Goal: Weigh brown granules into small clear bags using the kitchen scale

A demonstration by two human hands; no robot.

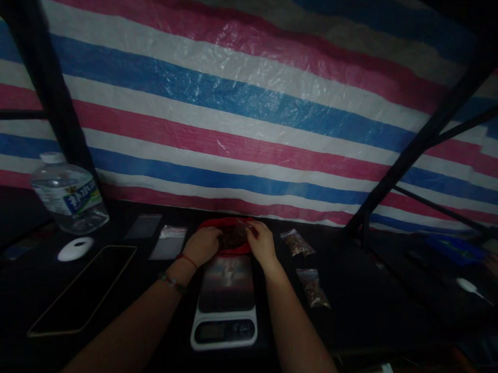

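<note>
Both my hands are at the far end of a small digital scale [225, 306], over a red bowl [214, 224]. My left hand [203, 245] and my right hand [262, 242] are closed on a small clear plastic bag [233, 236] with dark brownish contents, held between them above the bowl. My right fingers pinch the bag's top edge. The light is dim, so the contents cannot be made out.
Two filled small bags [296, 242] [313, 288] lie right of the scale. Empty flat bags [169, 242] [143, 226] lie to its left. A phone [83, 289], a white round object [75, 249] and a large water bottle [69, 196] are at the left. A striped tarp [253, 98] hangs behind.
</note>
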